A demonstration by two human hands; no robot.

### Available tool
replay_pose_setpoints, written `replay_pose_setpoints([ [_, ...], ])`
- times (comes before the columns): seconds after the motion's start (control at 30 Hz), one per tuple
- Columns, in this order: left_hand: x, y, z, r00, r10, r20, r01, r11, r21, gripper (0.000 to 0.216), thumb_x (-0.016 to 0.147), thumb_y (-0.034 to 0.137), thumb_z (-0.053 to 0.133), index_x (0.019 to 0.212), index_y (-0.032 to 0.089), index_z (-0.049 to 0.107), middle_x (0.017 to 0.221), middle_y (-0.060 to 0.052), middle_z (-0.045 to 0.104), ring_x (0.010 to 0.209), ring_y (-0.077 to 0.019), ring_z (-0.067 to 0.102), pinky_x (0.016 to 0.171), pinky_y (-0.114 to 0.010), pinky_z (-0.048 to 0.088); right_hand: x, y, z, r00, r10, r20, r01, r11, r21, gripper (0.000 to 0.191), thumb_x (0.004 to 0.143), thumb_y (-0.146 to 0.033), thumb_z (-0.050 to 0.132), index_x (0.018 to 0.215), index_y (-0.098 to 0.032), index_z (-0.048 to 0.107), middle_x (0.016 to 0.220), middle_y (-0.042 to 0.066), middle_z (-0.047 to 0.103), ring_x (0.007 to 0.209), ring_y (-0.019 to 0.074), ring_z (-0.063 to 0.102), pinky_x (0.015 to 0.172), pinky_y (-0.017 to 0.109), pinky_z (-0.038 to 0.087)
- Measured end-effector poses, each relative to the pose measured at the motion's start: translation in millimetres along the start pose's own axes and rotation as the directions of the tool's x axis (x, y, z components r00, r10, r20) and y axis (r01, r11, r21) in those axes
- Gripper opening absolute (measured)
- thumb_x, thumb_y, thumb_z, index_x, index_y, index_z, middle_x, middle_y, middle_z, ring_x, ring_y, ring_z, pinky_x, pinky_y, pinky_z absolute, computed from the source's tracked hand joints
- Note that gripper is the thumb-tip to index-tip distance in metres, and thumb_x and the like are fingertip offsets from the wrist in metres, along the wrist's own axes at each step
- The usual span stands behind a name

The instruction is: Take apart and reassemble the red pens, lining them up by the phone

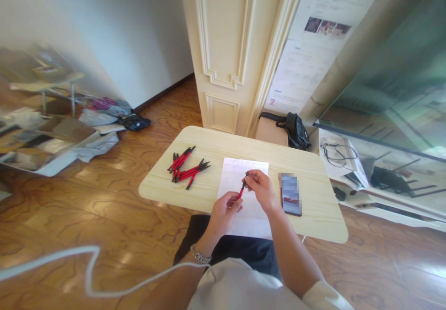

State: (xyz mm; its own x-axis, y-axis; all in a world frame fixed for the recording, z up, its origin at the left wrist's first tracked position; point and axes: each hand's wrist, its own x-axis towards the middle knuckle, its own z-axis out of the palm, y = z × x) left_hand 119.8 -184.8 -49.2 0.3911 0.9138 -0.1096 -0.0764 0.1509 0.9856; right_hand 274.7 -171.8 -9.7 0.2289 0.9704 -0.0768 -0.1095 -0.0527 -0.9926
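A red pen (241,192) with a black end is held between my two hands above a white sheet of paper (249,224). My left hand (226,211) grips its red barrel, fingers closed. At the black upper end, the fingers of my right hand (259,187) pinch the pen. To the left of the paper, several red and black pens (190,173) lie in a loose pile on the pale wooden table (163,191). Right of the paper rests a phone (291,196), its screen blurred out.
A white cable (121,294) runs across the lower left to my body. Behind the table stand a cream panelled door (226,31) and a black bag (296,131). A TV (393,77) is at the right. Boxes and bags (66,135) litter the floor at left.
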Motion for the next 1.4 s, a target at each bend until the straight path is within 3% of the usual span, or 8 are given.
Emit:
replay_pose_setpoints([
  [0.27, -1, 5, 0, 0.999, -0.039, 0.021, 0.04, 0.998, -0.044, 0.032, 0.078, 0.041, 0.066, 0.094, 0.014, 0.064, 0.08, -0.006, 0.066, 0.065, -0.0148, 0.062, 0.061, -0.026, 0.05, -5, -1, 0, 1.0, 0.005, 0.02, -0.005, 1.0, 0.021, 0.027, 0.076, -0.038, 0.066, 0.094, -0.019, 0.059, 0.078, 0.004, 0.069, 0.062, 0.0132, 0.056, 0.056, 0.026, 0.043],
  [0.47, -4, 10, -4, 0.97, -0.187, 0.158, 0.22, 0.949, -0.225, 0.034, 0.076, 0.042, 0.069, 0.093, 0.013, 0.065, 0.077, -0.007, 0.068, 0.058, -0.0135, 0.061, 0.056, -0.026, 0.045, -10, -1, -2, 0.994, 0.042, 0.104, -0.054, 0.992, 0.112, 0.023, 0.077, -0.037, 0.065, 0.089, -0.018, 0.061, 0.084, 0.006, 0.069, 0.062, 0.0115, 0.055, 0.053, 0.024, 0.038],
  [0.57, -6, 14, -3, 0.96, -0.223, 0.17, 0.263, 0.928, -0.266, 0.033, 0.075, 0.041, 0.07, 0.091, 0.013, 0.064, 0.077, -0.006, 0.068, 0.059, -0.0136, 0.062, 0.057, -0.027, 0.047, -10, 3, -2, 0.99, 0.057, 0.125, -0.075, 0.986, 0.147, 0.023, 0.078, -0.037, 0.065, 0.089, -0.018, 0.061, 0.085, 0.007, 0.07, 0.058, 0.0103, 0.053, 0.052, 0.024, 0.035],
  [0.83, -3, 11, 7, 0.992, -0.128, -0.001, 0.127, 0.982, -0.139, 0.027, 0.072, 0.036, 0.072, 0.082, 0.013, 0.062, 0.06, -0.001, 0.063, 0.052, -0.014, 0.06, 0.051, -0.025, 0.045, -9, 16, 4, 0.999, 0.049, -0.023, -0.048, 0.998, 0.05, 0.031, 0.073, -0.039, 0.069, 0.095, -0.017, 0.066, 0.07, 0.001, 0.065, 0.054, 0.0104, 0.046, 0.051, 0.025, 0.032],
  [1.0, -2, 5, 7, 0.991, -0.062, -0.12, 0.057, 0.998, -0.04, 0.025, 0.071, 0.035, 0.073, 0.08, 0.016, 0.061, 0.064, -0.001, 0.065, 0.055, -0.0138, 0.06, 0.054, -0.025, 0.049, -10, 21, 12, 0.99, 0.027, -0.137, -0.034, 0.998, -0.048, 0.028, 0.071, -0.045, 0.069, 0.077, -0.018, 0.063, 0.06, -0.003, 0.056, 0.052, 0.0107, 0.043, 0.049, 0.026, 0.031],
  [1.17, -3, 5, 10, 0.992, -0.043, -0.116, 0.038, 0.998, -0.047, 0.024, 0.071, 0.035, 0.072, 0.078, 0.017, 0.058, 0.062, 0.0, 0.064, 0.055, -0.0136, 0.06, 0.053, -0.025, 0.049, -12, 29, 18, 0.97, 0.021, -0.242, -0.055, 0.989, -0.134, 0.034, 0.068, -0.05, 0.071, 0.063, -0.021, 0.052, 0.05, -0.006, 0.046, 0.048, 0.0109, 0.039, 0.047, 0.026, 0.03],
  [1.27, -3, 4, 11, 0.996, -0.059, -0.06, 0.054, 0.995, -0.084, 0.025, 0.071, 0.035, 0.072, 0.079, 0.016, 0.057, 0.059, 0.001, 0.063, 0.052, -0.0135, 0.059, 0.051, -0.025, 0.047, -14, 29, 18, 0.977, 0.028, -0.211, -0.059, 0.988, -0.142, 0.037, 0.07, -0.051, 0.07, 0.062, -0.021, 0.05, 0.051, -0.006, 0.048, 0.049, 0.0111, 0.041, 0.048, 0.025, 0.031],
  [1.4, -2, 6, 8, 0.995, -0.102, 0.015, 0.103, 0.983, -0.155, 0.028, 0.072, 0.037, 0.072, 0.083, 0.015, 0.057, 0.062, -0.001, 0.065, 0.055, -0.0146, 0.062, 0.054, -0.027, 0.049, -19, 17, 14, 0.997, 0.062, -0.039, -0.065, 0.996, -0.065, 0.033, 0.074, -0.051, 0.066, 0.072, -0.018, 0.059, 0.063, 0.0, 0.061, 0.058, 0.0126, 0.051, 0.055, 0.025, 0.038],
])
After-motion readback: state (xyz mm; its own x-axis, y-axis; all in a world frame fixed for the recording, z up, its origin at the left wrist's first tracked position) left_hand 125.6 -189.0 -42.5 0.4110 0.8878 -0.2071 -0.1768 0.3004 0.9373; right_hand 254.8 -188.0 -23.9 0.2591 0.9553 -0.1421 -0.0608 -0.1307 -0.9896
